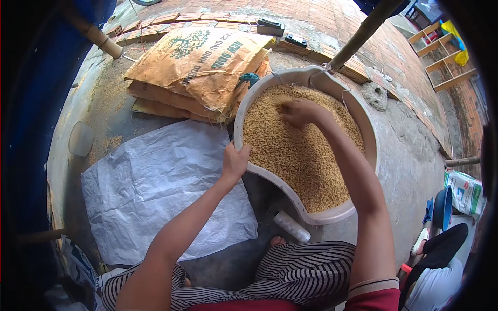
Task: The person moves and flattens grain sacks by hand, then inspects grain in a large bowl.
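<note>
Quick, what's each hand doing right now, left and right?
Left hand: closed on the rim of the basin.
Right hand: resting in the grain, fingers loosely curled; whether it holds any cannot be told.

The basin (pixel 311 215) sits just ahead of your knees, with grain (pixel 306 150) in it. Your left hand (pixel 234 161) is on its left rim; your right hand (pixel 300 112) lies in the grain. Left of the basin lies a flat sack (pixel 150 186); behind-left, stacked sacks (pixel 197 67). A spool (pixel 291 226) lies against its near wall.
</note>
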A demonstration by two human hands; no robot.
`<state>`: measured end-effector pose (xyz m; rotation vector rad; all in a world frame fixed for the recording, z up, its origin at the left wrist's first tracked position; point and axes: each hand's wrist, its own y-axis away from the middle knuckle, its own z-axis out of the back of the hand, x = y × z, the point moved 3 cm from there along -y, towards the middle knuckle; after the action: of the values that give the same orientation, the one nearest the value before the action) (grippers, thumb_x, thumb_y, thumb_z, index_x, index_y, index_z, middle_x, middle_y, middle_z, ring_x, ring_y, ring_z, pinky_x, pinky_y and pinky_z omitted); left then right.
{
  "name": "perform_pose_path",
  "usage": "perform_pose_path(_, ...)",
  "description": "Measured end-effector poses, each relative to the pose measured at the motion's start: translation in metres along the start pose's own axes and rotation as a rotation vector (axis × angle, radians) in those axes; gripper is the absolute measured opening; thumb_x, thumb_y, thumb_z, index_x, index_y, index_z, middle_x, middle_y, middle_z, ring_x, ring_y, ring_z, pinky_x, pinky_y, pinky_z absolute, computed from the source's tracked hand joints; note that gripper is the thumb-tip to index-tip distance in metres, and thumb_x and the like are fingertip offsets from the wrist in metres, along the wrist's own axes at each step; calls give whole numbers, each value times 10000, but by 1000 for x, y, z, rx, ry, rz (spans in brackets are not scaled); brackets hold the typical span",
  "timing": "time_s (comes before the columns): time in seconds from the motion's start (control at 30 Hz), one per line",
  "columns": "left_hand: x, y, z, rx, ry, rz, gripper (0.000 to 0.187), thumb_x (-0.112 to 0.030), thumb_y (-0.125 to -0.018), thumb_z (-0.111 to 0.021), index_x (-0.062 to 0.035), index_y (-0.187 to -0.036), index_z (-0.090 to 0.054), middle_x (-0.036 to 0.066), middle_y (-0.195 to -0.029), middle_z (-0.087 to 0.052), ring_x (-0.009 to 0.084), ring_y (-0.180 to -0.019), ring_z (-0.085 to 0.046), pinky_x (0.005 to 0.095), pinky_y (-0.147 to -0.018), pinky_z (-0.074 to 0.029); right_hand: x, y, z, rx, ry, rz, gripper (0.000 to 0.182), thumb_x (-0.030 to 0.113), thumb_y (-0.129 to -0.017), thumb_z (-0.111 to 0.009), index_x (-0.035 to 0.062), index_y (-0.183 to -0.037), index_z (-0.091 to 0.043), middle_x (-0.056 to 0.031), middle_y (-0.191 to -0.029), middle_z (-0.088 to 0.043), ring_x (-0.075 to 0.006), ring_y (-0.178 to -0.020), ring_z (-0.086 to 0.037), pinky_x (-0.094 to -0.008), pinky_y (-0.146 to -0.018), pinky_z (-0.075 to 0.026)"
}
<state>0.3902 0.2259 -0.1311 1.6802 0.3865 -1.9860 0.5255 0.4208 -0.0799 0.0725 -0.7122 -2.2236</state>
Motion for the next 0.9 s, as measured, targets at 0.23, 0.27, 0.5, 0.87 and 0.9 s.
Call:
perform_pose_path(0.23, -3, 1, 0, -18, 20, -48, 236, -176, -733, -521, 60, -725, -516, 104, -571, -519, 150, -534, -486, 336, -516, -411, 25, -35, 9, -234, 43, -136, 556, 385, -763, -551, 70, -1209, -442, -179, -1171, -504, -285, -1136, -473, -385, -933, -413)
perform_pose_path(0.27, -2, 0, -1, -20, 20, -52, 236, -176, -733, -521, 60, -725, -516, 104, -571, -519, 150, -534, -486, 336, -516, -411, 24, -37, 9, -237, 45, -135, 556, 385, -763, -551, 70, -1209, -442, -179, -1171, -504, -285, -1136, -473, -385, -933, -413)
perform_pose_path(0.5, 2, 0, 0, 1, -1, -16, 236, -176, -734, -526, 60, -742, -527, 105, -574, -526, 153, -541, -494, 333, -528, -419, 19, -36, 6, -194, 20, -93, 579, 442, -769, -541, 89, -1222, -466, -189, -1216, -455, -295, -1132, -472, -374, -933, -413)
perform_pose_path(0.87, 2, -4, 2, 35, -64, -10, 241, -174, -734, -527, 66, -759, -528, 122, -582, -527, 159, -550, -506, 332, -537, -424, 35, -19, 9, -326, 61, 33, 366, 377, -760, -548, 81, -962, -621, -102, -1008, -546, -278, -1004, -534, -368, -832, -449)
perform_pose_path(0.9, 4, -4, 2, 14, -43, -41, 241, -173, -734, -526, 67, -763, -529, 128, -584, -529, 166, -547, -510, 333, -537, -426, 39, -12, 8, -300, 73, 41, 326, 347, -764, -540, 71, -909, -634, -102, -997, -557, -270, -995, -540, -372, -828, -449)
